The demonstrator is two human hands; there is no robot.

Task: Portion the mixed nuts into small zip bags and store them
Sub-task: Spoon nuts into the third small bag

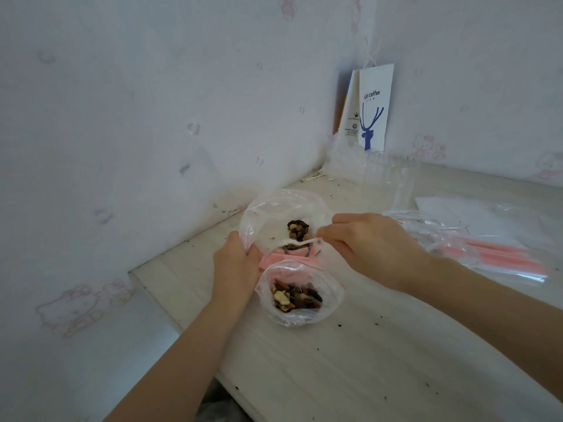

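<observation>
Left hand (236,263), right hand (368,245) on rim of large bag (268,208)

- The large clear bag (268,211) gapes open, its rim pinched by my left hand (236,263) and right hand (371,245); a few mixed nuts (298,229) remain at its bottom.
- The small zip bag (304,316) sits just nearer me, open and upright, with a nut portion (295,296) inside.

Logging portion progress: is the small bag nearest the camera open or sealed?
Open. The small bag gapes in a round mouth, with nuts visible straight down inside.
</observation>
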